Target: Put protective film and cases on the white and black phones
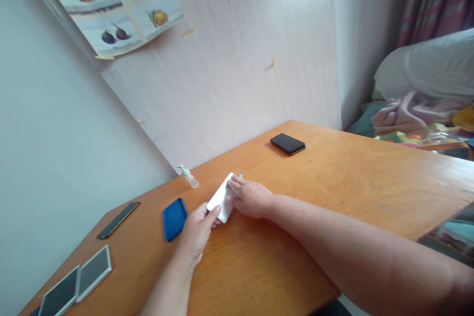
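Note:
My left hand (200, 229) grips the lower end of a flat white phone (219, 201), thumb on the face turned up toward me and fingers underneath. The phone is tilted above the table. My right hand (252, 198) lies over the phone's upper right part with its fingers bent and pressed together on the surface. A small greyish tip (240, 175) shows just past these fingers; what it belongs to is hidden. Left of the phone, a blue phone case (175, 219) lies on the table. Behind it stands a small clear pump bottle (190, 177).
On the wooden table (355, 177) a black phone (288, 143) lies at the back right. A dark slim slab (118, 219) and two light-framed devices, one a grey-screened one (93, 273), lie at left. A pale board (237, 59) with fruit pictures (114, 5) rises behind.

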{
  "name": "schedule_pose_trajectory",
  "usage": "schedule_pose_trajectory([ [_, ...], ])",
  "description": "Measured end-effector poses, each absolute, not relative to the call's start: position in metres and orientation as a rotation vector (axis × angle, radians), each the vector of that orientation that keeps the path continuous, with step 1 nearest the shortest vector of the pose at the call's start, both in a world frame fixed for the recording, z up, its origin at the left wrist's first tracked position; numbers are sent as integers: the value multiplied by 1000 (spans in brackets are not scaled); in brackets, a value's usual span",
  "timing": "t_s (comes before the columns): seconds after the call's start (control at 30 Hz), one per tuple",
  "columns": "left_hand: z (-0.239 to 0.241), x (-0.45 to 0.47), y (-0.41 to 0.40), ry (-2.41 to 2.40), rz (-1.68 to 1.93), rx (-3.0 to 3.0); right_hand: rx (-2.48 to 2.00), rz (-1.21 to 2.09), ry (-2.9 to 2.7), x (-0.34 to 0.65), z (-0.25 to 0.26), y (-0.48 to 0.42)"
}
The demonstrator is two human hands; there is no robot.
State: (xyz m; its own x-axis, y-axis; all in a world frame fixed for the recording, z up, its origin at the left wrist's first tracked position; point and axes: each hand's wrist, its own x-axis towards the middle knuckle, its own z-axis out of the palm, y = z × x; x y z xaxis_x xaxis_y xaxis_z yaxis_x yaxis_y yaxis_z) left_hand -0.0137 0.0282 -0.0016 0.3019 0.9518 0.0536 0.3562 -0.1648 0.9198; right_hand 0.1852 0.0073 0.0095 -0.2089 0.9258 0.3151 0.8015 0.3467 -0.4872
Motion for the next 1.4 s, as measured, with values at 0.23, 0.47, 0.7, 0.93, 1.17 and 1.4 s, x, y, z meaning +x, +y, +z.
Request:
schedule_pose_trajectory([
  [0.23,-2,-16,30,1131,841,1700,-1357,252,-2158,183,12,4],
  [0.47,-3,-16,29,1080,841,1661,-1339,209,-2162,182,9,4],
  [0.7,4,-11,23,1120,817,1723,-1393,183,-2099,191,12,13],
  [0.93,2,-11,24,1060,827,1721,-1234,135,-2216,178,11,1],
  [1.17,1,-11,25,1135,813,1746,-1511,175,-2091,191,14,13],
  [1.4,-1,-12,25,1058,839,1718,-1234,128,-2290,176,13,-1],
])
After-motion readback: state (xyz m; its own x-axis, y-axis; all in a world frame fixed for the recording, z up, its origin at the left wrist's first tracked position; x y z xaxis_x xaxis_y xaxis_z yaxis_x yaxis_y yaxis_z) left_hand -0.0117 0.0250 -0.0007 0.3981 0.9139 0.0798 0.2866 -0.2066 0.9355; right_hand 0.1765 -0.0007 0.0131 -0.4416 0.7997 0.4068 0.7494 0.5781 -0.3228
